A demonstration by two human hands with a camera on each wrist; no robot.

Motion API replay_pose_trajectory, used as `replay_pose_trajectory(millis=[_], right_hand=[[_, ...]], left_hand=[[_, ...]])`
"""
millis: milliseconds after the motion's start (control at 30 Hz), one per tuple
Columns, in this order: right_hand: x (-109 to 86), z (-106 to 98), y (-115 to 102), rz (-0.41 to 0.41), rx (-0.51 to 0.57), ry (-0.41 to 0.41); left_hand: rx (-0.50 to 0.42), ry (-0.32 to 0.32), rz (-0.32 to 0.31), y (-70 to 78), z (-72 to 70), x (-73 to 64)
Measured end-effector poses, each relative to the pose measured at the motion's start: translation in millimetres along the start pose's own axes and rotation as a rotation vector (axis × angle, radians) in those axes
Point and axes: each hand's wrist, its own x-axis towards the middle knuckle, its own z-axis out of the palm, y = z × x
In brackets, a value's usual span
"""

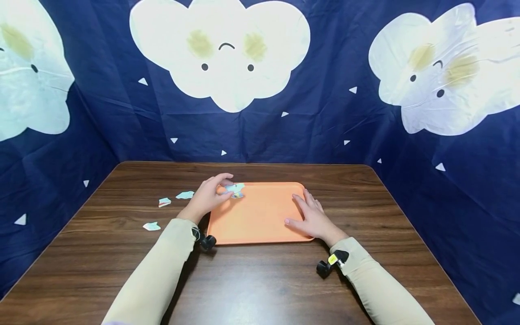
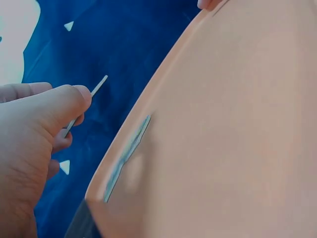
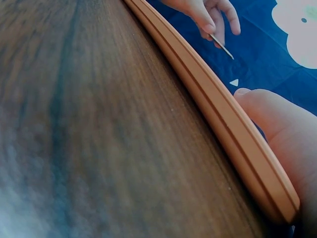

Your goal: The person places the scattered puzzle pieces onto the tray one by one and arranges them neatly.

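Observation:
Between thumb and fingers my left hand (image 1: 207, 195) pinches a thin, light blue puzzle piece (image 1: 235, 187), raised over the far left corner of an orange tray (image 1: 260, 216). The left wrist view shows the held piece (image 2: 100, 84) edge-on, apart from the tray. Below it a second printed puzzle piece (image 2: 128, 156) lies flat on the tray, close along the rim; from the head it is partly covered by the held one. My right hand (image 1: 313, 219) rests spread at the tray's right side, thumb over the inside and the other fingers by the right rim.
Three loose puzzle pieces lie on the wooden table left of the tray: one with a red stripe (image 1: 164, 202), a pale one (image 1: 184, 195) beside my left hand, and another (image 1: 152, 226) nearer me. A dark blue curtain (image 1: 252, 135) with clouds hangs behind the table.

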Motion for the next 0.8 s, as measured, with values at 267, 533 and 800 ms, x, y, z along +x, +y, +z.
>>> replay_pose_trajectory(millis=[267, 533, 800], right_hand=[[-0.8, -1, -1, 0.006, 0.003, -0.001], [-0.3, -1, 0, 0.0, 0.007, 0.01], [0.0, 1, 1, -0.001, 0.007, 0.016]], left_hand=[[-0.069, -0.1, -0.012, 9.2, 11.8, 16.2], [-0.083, -0.114, -0.01, 11.4, 21.4, 23.5], [-0.038, -0.16, -0.047, 16.4, 35.6, 31.1]])
